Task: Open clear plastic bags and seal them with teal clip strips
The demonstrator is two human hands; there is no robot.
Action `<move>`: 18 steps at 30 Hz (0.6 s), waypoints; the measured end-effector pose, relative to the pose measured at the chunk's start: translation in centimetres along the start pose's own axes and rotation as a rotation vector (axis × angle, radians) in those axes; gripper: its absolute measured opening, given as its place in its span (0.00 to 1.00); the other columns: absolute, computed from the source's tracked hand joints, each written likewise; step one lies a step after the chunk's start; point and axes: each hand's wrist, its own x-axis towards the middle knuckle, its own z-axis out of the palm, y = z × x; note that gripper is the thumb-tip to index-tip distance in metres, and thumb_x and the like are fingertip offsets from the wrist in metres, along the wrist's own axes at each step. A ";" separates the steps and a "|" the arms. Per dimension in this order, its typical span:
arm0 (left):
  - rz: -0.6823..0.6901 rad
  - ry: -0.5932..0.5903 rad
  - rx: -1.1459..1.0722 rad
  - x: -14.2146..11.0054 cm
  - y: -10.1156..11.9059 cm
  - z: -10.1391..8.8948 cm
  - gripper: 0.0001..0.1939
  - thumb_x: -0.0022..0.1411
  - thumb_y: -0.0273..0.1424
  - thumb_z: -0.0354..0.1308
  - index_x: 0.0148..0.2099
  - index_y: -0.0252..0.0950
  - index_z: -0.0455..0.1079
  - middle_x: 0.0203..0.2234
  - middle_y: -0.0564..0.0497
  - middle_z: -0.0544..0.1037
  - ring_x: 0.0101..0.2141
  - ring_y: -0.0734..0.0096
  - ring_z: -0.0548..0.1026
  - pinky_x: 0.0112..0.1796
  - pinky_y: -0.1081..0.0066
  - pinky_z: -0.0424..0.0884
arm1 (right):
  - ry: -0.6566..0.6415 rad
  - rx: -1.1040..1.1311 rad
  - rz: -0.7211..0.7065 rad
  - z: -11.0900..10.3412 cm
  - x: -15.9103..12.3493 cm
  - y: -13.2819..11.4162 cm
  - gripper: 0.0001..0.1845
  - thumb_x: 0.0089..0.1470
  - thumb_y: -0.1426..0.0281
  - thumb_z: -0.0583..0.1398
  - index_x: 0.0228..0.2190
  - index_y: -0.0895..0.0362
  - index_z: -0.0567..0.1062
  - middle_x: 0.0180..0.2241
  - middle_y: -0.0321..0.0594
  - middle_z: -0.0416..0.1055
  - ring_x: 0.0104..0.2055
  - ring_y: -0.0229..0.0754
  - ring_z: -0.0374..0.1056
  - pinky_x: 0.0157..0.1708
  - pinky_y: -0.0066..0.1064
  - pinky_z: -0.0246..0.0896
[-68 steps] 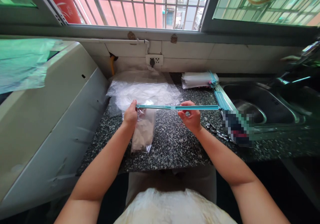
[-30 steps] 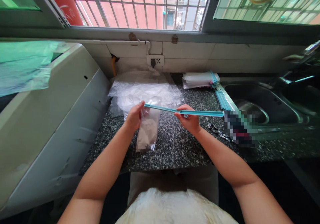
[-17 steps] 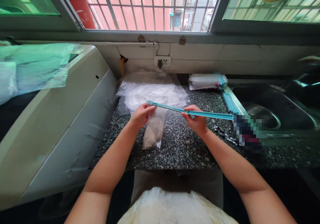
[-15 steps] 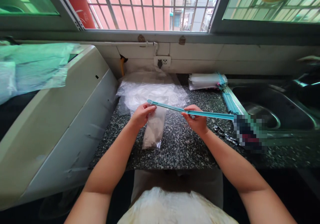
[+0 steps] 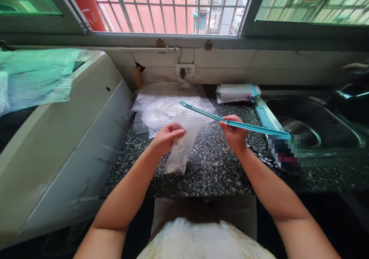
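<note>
Thumb and fingers of my left hand [image 5: 165, 139] pinch a narrow clear plastic bag [image 5: 188, 141] near its upper part. The bag's lower end rests on the speckled dark countertop [image 5: 213, 174]. My right hand [image 5: 236, 136] is closed around the middle of a long, thin turquoise plastic strip [image 5: 203, 112]. That strip slants from a rounded tip at upper left down to the right, with its left part above the bag and apart from my left hand. Beyond my hands lies a loose pile of clear plastic bags [image 5: 165, 107].
A bundle of clear bags with turquoise pieces [image 5: 235, 93] lies at the back right. More turquoise strips [image 5: 265, 114] rest beside the metal sink [image 5: 331, 105]. A pale appliance [image 5: 77, 136] borders the counter on the left. A socket [image 5: 185, 69] is on the wall.
The turquoise strip has moved right and its left tip has risen off my left hand and the bag. My left hand now holds only the bag, whose top leans to the right.
</note>
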 end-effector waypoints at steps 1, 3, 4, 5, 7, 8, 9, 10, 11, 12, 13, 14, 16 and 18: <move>0.002 -0.011 -0.003 -0.2 0.1 0.2 0.13 0.35 0.32 0.68 0.21 0.34 0.67 0.12 0.58 0.64 0.15 0.84 0.58 0.17 0.78 0.52 | -0.005 -0.002 0.002 0.1 -0.1 0.0 0.07 0.51 0.64 0.62 0.29 0.54 0.72 0.27 0.34 0.67 0.25 0.35 0.63 0.26 0.29 0.62; 0.007 -0.023 -0.016 -0.6 0.2 0.4 0.13 0.35 0.31 0.68 0.20 0.34 0.66 0.12 0.58 0.63 0.15 0.85 0.57 0.16 0.78 0.51 | -0.034 -0.012 -0.015 0.3 -0.3 -0.1 0.06 0.51 0.65 0.62 0.29 0.54 0.72 0.26 0.34 0.68 0.25 0.35 0.63 0.26 0.30 0.62; 0.001 -0.024 -0.026 -0.8 0.3 0.5 0.12 0.35 0.31 0.68 0.19 0.35 0.66 0.12 0.58 0.63 0.15 0.85 0.58 0.16 0.78 0.52 | -0.051 -0.018 -0.030 0.5 -0.5 -0.1 0.06 0.51 0.65 0.62 0.29 0.54 0.72 0.26 0.34 0.68 0.25 0.36 0.64 0.27 0.30 0.63; -0.010 -0.019 -0.040 -1.1 0.4 0.6 0.12 0.35 0.31 0.68 0.19 0.35 0.66 0.12 0.58 0.63 0.14 0.85 0.58 0.16 0.78 0.52 | -0.070 -0.023 -0.048 0.7 -0.6 -0.2 0.06 0.51 0.64 0.62 0.29 0.54 0.72 0.26 0.34 0.69 0.26 0.36 0.64 0.27 0.31 0.63; -0.046 0.002 -0.071 -1.6 0.7 0.7 0.12 0.35 0.31 0.67 0.19 0.35 0.65 0.12 0.58 0.63 0.14 0.84 0.59 0.15 0.78 0.53 | -0.104 -0.025 -0.081 0.9 -0.9 -0.5 0.06 0.51 0.65 0.62 0.29 0.54 0.72 0.26 0.35 0.69 0.27 0.37 0.65 0.28 0.31 0.63; -0.066 0.015 -0.087 -1.9 0.9 0.8 0.12 0.36 0.31 0.67 0.20 0.35 0.65 0.12 0.58 0.63 0.14 0.83 0.60 0.16 0.78 0.54 | -0.116 -0.020 -0.094 1.0 -1.1 -0.6 0.05 0.51 0.65 0.62 0.29 0.53 0.72 0.26 0.35 0.70 0.27 0.37 0.66 0.29 0.32 0.64; -0.084 0.027 -0.100 -2.1 1.0 0.8 0.11 0.37 0.31 0.66 0.22 0.35 0.66 0.13 0.57 0.64 0.14 0.82 0.62 0.16 0.78 0.56 | -0.127 -0.015 -0.102 1.1 -1.2 -0.8 0.05 0.51 0.65 0.62 0.29 0.53 0.72 0.26 0.35 0.70 0.27 0.38 0.66 0.29 0.32 0.64; -0.099 0.035 -0.111 -2.3 1.0 0.9 0.11 0.37 0.31 0.66 0.23 0.35 0.66 0.14 0.56 0.66 0.15 0.80 0.65 0.17 0.78 0.59 | -0.136 -0.011 -0.108 1.1 -1.2 -0.9 0.05 0.51 0.66 0.62 0.29 0.53 0.72 0.27 0.36 0.71 0.28 0.38 0.66 0.30 0.32 0.64; -0.110 0.038 -0.118 -2.4 1.0 1.0 0.10 0.37 0.31 0.66 0.23 0.35 0.67 0.15 0.56 0.68 0.16 0.79 0.66 0.18 0.77 0.61 | -0.143 -0.009 -0.112 1.1 -1.3 -1.0 0.04 0.51 0.66 0.62 0.29 0.53 0.72 0.27 0.36 0.71 0.28 0.38 0.67 0.30 0.33 0.64; -0.120 0.036 -0.120 -2.4 1.0 1.0 0.11 0.37 0.31 0.66 0.23 0.35 0.67 0.16 0.55 0.69 0.17 0.78 0.67 0.19 0.77 0.62 | -0.149 -0.009 -0.118 1.1 -1.3 -1.1 0.04 0.51 0.66 0.62 0.29 0.53 0.72 0.27 0.36 0.71 0.29 0.38 0.67 0.30 0.33 0.65; -0.128 0.031 -0.119 -2.3 0.9 1.1 0.11 0.36 0.31 0.66 0.23 0.35 0.67 0.16 0.55 0.69 0.17 0.78 0.67 0.19 0.76 0.62 | -0.154 -0.011 -0.126 1.1 -1.4 -1.2 0.04 0.51 0.67 0.62 0.29 0.53 0.72 0.27 0.36 0.71 0.29 0.38 0.68 0.30 0.33 0.65; -0.136 0.026 -0.116 -2.0 0.7 1.2 0.11 0.35 0.31 0.67 0.22 0.35 0.67 0.16 0.55 0.69 0.16 0.79 0.67 0.19 0.77 0.62 | -0.160 -0.013 -0.134 1.1 -1.4 -1.3 0.04 0.52 0.67 0.61 0.29 0.53 0.71 0.27 0.35 0.71 0.29 0.38 0.68 0.30 0.33 0.65; -0.149 0.029 -0.103 -1.4 0.3 1.2 0.13 0.33 0.31 0.68 0.21 0.34 0.67 0.15 0.56 0.68 0.16 0.80 0.65 0.18 0.77 0.61 | -0.169 -0.021 -0.147 1.2 -1.4 -1.4 0.04 0.52 0.67 0.61 0.29 0.52 0.71 0.26 0.35 0.71 0.29 0.38 0.68 0.30 0.32 0.65; -0.151 0.045 -0.086 -0.7 -0.2 1.1 0.14 0.31 0.31 0.69 0.20 0.34 0.67 0.15 0.56 0.69 0.16 0.80 0.65 0.19 0.78 0.60 | -0.178 -0.020 -0.165 1.3 -1.5 -1.4 0.03 0.52 0.67 0.61 0.30 0.53 0.71 0.26 0.35 0.71 0.28 0.37 0.67 0.29 0.32 0.65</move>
